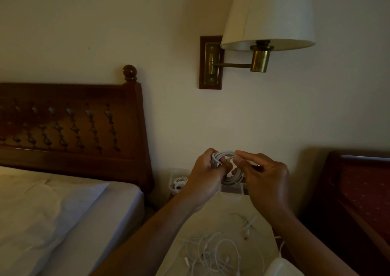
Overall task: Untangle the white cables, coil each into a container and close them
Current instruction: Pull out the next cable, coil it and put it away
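The coiled cable [226, 168] was clasped between the left hand [205, 176] and right hand [264, 178]; the open container [176, 183] lay just below-left, nearer the left.

A dim cream wall [84, 22] carries a shaded brass lamp [268, 16] beside a carved wooden headboard [69, 126].

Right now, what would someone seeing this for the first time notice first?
Both hands, left and right, hold a coiled white cable up at centre frame. Below them a tangle of loose white cables sprawls on the pale table. Above, a cream-shaded wall lamp hangs.
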